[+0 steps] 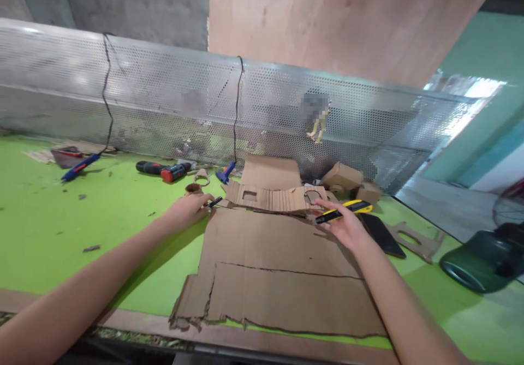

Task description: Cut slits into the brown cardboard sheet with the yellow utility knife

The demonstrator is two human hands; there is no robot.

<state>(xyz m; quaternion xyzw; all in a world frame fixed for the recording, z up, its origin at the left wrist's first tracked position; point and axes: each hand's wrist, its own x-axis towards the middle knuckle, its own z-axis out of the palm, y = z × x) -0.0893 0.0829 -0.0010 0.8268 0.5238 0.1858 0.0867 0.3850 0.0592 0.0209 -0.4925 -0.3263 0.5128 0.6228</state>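
Note:
A large brown cardboard sheet (262, 239) with dark drawn or cut lines and a ragged front edge lies on the green table. Across its far end is a ridged cardboard strip (274, 198) with a rectangular hole and a curved black line. My left hand (188, 211), at the sheet's far left corner, has its fingers closed on a black pen (215, 202). In my right hand (344, 226), over the right side of the sheet, is a yellow and black utility knife (344, 211). Its blade end points left.
Behind the cardboard are a blue glue gun (225, 173), a drill (164, 171) and cardboard blocks (341, 177). A second glue gun (81, 167) lies far left. At right are a black phone (382, 235), a cardboard cutout (415, 239) and a green jug (477, 261). Perforated metal (164, 100) stands behind.

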